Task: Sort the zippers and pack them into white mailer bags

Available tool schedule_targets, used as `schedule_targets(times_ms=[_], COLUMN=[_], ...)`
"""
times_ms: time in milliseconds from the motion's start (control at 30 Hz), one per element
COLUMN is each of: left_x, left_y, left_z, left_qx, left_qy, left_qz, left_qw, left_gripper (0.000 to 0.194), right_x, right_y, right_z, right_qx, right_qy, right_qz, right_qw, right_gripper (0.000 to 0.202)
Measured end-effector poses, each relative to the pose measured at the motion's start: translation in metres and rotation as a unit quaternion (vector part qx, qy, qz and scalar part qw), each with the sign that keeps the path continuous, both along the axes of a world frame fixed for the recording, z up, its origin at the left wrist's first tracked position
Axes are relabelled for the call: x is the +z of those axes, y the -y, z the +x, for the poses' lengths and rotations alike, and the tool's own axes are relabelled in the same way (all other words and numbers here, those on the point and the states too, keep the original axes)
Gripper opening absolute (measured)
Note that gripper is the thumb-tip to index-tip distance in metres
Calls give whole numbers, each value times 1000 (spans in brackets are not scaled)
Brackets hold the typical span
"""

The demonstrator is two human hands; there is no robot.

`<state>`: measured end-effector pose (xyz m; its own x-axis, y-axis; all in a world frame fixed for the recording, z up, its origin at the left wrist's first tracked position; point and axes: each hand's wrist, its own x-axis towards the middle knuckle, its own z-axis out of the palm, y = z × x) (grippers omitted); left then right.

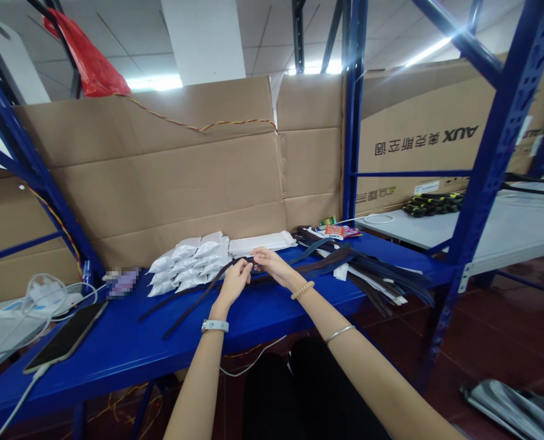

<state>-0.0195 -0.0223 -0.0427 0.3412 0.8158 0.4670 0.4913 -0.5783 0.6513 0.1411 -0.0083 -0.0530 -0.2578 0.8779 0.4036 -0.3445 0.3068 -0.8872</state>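
My left hand [238,278] and my right hand [274,266] meet over the blue shelf, fingertips pinched on a long, thin dark strip [214,282], perhaps a zipper. Its loose ends trail left across the shelf surface. The exact part between my fingers is too small to make out. To the right of my hands lies a bundle of dark brown and navy strips [382,275], with white pieces among them. Left of my hands, white packets [189,263] are stacked in a heap. Behind the hands rests a flat white bundle [263,243].
On the left lie a phone [68,336] with a white cable and a power strip [43,302] with tangled cords. A cardboard panel [175,177] stands along the back. Blue rack posts [496,140] rise at both sides. Small coloured packets [340,231] lie at the back right.
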Motion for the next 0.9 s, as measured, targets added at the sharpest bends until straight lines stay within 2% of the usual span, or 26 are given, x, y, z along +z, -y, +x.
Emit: schedule_targets(times_ms=[233,467,533,600,667,733,833,900], left_x=[-3,-5,-6,-7,-8,-9,-10,-9], left_y=[-2,-15,-18,-21,-22,-23,-21,-20], left_z=[1,-6,-8,-9,-11,-11,-10,-9], left_qx=[-15,46,63,75,79,74,51,31], left_qy=[-2,27,35,44,53,62,76,86], left_qz=[-5,-5,-10,-16,-25,-38,-65,-84], left_qw=[1000,999,997,996,995,995,994,992], left_gripper=[33,33,33,33,32,30,30,30], right_x=[1,10,10,9,5,2,0,0], right_y=[4,17,16,13,10,9,13,16], right_z=[0,-4,-5,-6,-7,-8,-8,-8], right_qx=[11,14,-2,-45,-118,-200,-294,-326], right_qy=[3,97,120,159,228,310,411,448], right_qz=[14,93,118,168,237,294,336,350], right_qw=[1000,991,986,972,937,882,795,755], right_gripper=[31,45,46,39,32,33,45,51])
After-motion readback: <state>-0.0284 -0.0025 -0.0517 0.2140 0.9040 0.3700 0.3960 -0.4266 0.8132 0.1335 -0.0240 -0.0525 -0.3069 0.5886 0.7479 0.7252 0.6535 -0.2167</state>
